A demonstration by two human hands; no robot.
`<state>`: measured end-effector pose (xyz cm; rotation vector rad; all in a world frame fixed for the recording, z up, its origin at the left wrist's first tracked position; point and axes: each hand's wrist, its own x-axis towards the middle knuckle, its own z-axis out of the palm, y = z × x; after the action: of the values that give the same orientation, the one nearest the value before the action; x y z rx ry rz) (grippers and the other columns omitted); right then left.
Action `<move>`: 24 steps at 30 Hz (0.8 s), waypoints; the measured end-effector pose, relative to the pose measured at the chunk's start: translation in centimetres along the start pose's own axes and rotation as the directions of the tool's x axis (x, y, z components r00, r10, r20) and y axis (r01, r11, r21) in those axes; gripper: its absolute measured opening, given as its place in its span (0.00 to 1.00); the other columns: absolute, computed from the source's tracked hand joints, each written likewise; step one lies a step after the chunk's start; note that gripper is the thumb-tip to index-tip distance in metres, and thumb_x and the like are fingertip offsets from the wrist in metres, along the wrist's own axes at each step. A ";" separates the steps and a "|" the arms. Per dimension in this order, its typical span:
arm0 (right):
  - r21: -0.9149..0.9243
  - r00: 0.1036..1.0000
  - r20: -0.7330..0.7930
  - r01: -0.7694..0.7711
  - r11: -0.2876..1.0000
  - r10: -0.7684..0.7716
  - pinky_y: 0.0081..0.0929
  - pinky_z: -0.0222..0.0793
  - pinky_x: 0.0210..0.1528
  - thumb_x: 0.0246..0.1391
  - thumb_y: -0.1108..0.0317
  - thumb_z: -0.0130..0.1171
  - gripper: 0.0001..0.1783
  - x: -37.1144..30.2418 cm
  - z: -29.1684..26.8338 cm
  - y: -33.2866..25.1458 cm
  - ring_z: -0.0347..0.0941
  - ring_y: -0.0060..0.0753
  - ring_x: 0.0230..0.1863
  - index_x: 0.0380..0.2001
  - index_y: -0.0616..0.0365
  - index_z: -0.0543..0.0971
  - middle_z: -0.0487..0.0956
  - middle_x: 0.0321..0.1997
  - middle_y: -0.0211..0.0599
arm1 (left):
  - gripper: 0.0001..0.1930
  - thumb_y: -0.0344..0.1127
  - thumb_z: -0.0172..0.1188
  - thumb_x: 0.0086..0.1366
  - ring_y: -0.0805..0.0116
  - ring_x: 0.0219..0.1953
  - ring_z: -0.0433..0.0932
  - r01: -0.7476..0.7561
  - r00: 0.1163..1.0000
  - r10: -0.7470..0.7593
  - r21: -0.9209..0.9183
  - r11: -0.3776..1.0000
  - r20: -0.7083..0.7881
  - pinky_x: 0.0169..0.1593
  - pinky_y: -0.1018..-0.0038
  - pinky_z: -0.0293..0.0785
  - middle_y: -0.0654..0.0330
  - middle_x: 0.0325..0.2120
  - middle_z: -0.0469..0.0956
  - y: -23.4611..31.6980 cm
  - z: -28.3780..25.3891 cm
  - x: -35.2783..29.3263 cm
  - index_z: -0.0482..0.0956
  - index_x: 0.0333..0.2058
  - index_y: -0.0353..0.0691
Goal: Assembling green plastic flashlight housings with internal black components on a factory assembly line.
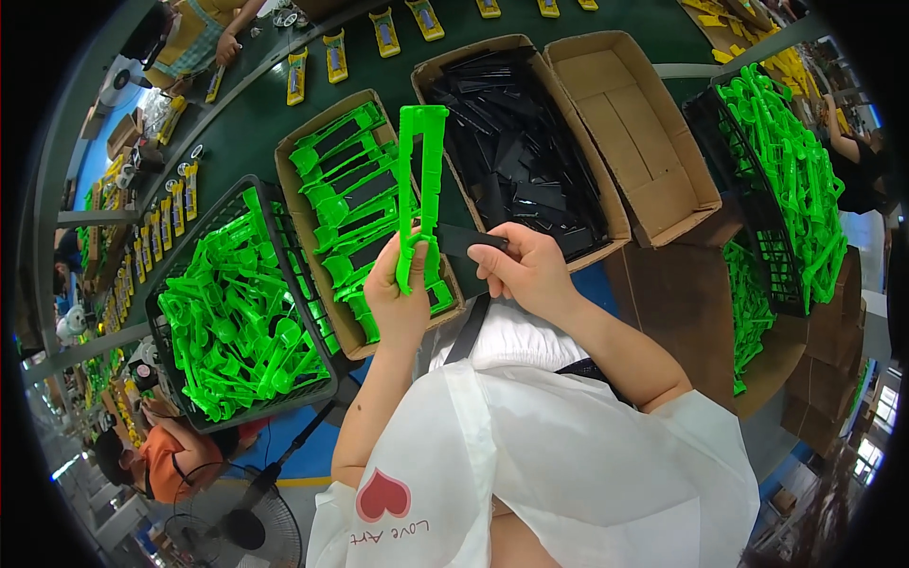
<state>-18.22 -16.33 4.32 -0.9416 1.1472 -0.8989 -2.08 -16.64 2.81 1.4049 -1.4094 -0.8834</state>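
My left hand [398, 284] is closed round the lower end of a bright green plastic housing [409, 175], which stands upright with a long slot in its face. Between thumb and fingers, my right hand [524, 267] pinches a flat black plastic strip [459, 239]. The strip's left end reaches the housing's lower part; whether it sits inside cannot be told. Below them is a cardboard box [284, 170] of green housings in rows, several with black strips fitted. A second cardboard box [620, 222], full of loose black strips [516, 151], lies beyond my right hand.
At left stands a black crate [327, 383] of loose green housings [237, 312]. Another cardboard box [630, 133] sits right of the strips, then a second crate [772, 275] of green parts. Yellow pieces [336, 57] line the green conveyor's far side. Other people work at left, near a fan [248, 525].
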 end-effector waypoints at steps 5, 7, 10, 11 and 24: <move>-0.118 0.988 -0.082 0.120 0.986 -0.130 0.10 0.59 0.15 0.52 0.68 0.52 0.08 -0.3 1.1 0.0 0.67 0.14 0.15 0.31 0.63 0.72 0.74 0.19 0.31 | 0.19 0.19 0.53 0.47 0.51 0.47 0.69 -0.337 0.936 0.352 0.335 0.880 0.018 0.47 0.66 0.67 0.47 0.46 0.68 0.3 0.8 0.5 0.70 0.41 0.31; -0.070 0.988 -0.101 0.113 0.991 -0.120 0.10 0.59 0.15 0.52 0.68 0.51 0.08 -0.1 1.2 0.2 0.67 0.14 0.15 0.31 0.62 0.72 0.74 0.20 0.31 | 0.20 0.19 0.53 0.44 0.49 0.49 0.67 -0.484 0.864 0.497 0.405 0.776 0.080 0.49 0.65 0.65 0.46 0.46 0.68 0.7 1.1 0.4 0.70 0.41 0.29; 0.066 0.992 -0.110 0.061 0.996 -0.054 0.11 0.60 0.14 0.53 0.66 0.51 0.09 0.1 0.6 0.9 0.67 0.15 0.14 0.30 0.62 0.72 0.74 0.19 0.31 | 0.19 0.18 0.52 0.46 0.52 0.46 0.70 -0.532 0.846 0.502 0.253 0.808 0.179 0.48 0.67 0.67 0.48 0.41 0.71 1.3 1.0 -0.1 0.70 0.41 0.30; 0.078 0.995 -0.098 0.022 0.997 -0.015 0.11 0.60 0.14 0.52 0.66 0.51 0.10 0.2 0.1 1.0 0.66 0.14 0.14 0.30 0.63 0.72 0.74 0.18 0.30 | 0.18 0.18 0.51 0.48 0.55 0.43 0.72 -0.373 0.927 0.360 0.184 0.909 0.103 0.46 0.68 0.69 0.49 0.39 0.73 1.2 0.4 -0.6 0.70 0.41 0.31; -0.362 0.973 0.191 -0.053 0.931 0.130 0.15 0.54 0.14 0.52 0.62 0.51 0.12 0.7 -1.3 -1.6 0.59 0.11 0.12 0.25 0.61 0.73 0.67 0.10 0.24 | 0.12 0.32 0.57 0.55 0.72 0.20 0.71 0.640 0.703 -0.452 -0.210 0.739 0.549 0.21 0.78 0.68 0.60 0.23 0.73 -0.1 -6.4 1.5 0.73 0.38 0.35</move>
<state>-19.56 -17.73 5.42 -1.2355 1.1780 -0.5054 4.10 -17.34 4.89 1.3695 -1.0260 -1.9094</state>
